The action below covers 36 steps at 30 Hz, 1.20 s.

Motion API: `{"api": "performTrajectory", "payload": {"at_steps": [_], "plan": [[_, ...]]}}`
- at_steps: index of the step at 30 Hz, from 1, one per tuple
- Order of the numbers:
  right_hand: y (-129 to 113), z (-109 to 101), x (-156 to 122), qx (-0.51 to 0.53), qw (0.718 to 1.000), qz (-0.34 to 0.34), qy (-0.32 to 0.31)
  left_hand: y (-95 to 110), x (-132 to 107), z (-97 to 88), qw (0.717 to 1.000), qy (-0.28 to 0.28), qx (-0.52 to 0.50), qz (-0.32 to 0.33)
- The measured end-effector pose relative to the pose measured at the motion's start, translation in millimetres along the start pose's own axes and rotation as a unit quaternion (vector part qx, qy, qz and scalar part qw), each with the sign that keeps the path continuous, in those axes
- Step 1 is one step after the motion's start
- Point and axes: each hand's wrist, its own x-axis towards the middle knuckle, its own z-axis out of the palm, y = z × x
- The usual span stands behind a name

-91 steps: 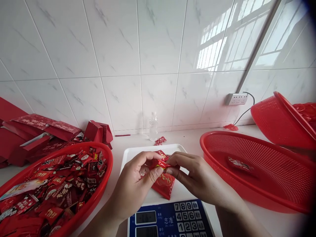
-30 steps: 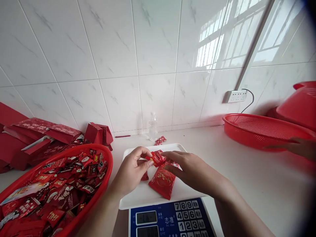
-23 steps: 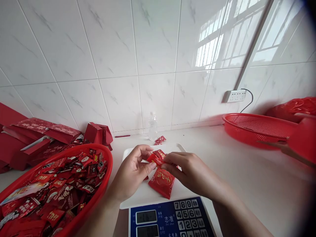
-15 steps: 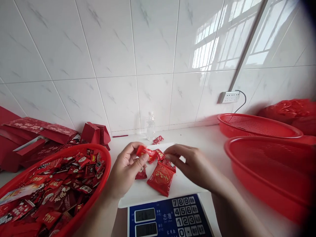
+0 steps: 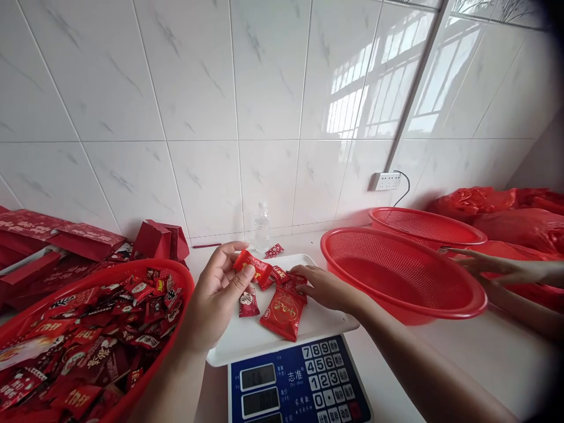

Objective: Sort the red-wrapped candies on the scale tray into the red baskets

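My left hand pinches a small bright red wrapped candy between thumb and fingers, above the left part of a white tray. Over the tray's far right part, my right hand has bent fingers closed at a dark red candy packet, whose right part they cover. Nearer me on the tray lies a larger red packet with gold print. A small dark red candy rests to its left, and another small red candy lies behind. The tray sits on a blue-faced scale.
A red basket full of wrapped candies stands at left, with red boxes behind. Two red baskets stand at right, where another person's hands reach in. A clear bottle and red bags are near the wall.
The front right basket has moved left, closer to the tray, and another person's hands have appeared beside it. The view has shifted slightly. My left hand still holds the candy.
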Motion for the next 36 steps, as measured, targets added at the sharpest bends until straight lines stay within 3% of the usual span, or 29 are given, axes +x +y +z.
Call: {"api": "performTrajectory", "payload": {"at_steps": [7,13,17,22,28,31,33,36], "plan": [[10.7,-10.0,-10.7,0.072,0.985,0.01,0.157,-4.0,-0.1,0.5,0.996,-0.024,0.084,-0.004],[48.0,-44.4,-22.9,0.135,0.936,0.091,0.314,-6.0,-0.7,1.6,0.995,-0.036,0.097,-0.017],[55.1,-52.5,-33.9,0.226,0.904,0.121,0.342,-8.5,0.5,0.2,0.994,-0.03,0.106,-0.014],[15.0,-42.5,-48.4,0.379,0.879,0.059,0.283,-14.9,1.0,3.6,0.988,-0.058,0.141,0.004],[-49.6,-35.2,-67.1,0.483,0.842,-0.049,0.234,-11.4,-5.9,17.1,0.981,-0.156,0.081,-0.078],[-67.9,-33.4,-73.8,0.496,0.82,-0.133,0.254,-6.9,-9.0,22.7,0.974,-0.204,0.016,-0.101],[-74.7,-31.5,-76.9,0.464,0.823,-0.158,0.288,-4.4,-11.1,26.5,0.968,-0.228,-0.002,-0.101],[-79.9,-29.3,-80.8,0.405,0.837,-0.171,0.327,-2.3,-14.9,31.7,0.981,-0.179,0.071,-0.018]]}}
